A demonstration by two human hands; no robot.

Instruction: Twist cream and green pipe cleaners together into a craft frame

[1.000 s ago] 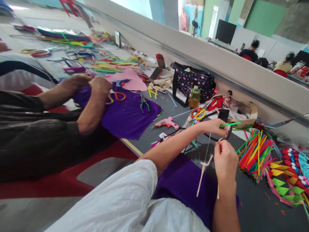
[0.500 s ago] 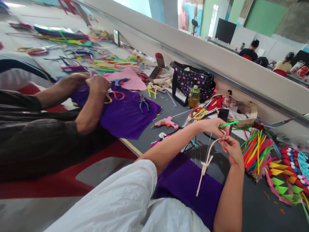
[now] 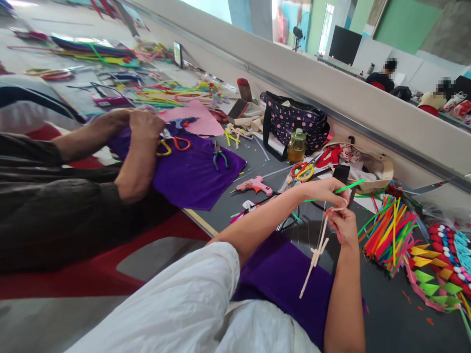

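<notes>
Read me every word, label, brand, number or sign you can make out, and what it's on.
No text can be read anywhere in this view.
Upright phone: screen too small to read.
Magenta object with a pale patch: too small and blurred to read.
Pink glue gun: no lettering can be made out.
Green-tinted bottle: none can be made out.
Cream strand and green stick: no markings visible.

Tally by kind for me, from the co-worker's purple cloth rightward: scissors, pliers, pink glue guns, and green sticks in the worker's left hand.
Scissors: 2, one pair on the purple cloth, another beyond the glue gun
Pliers: 1
Pink glue guns: 1
Green stick in left hand: 1
Total: 5
</notes>
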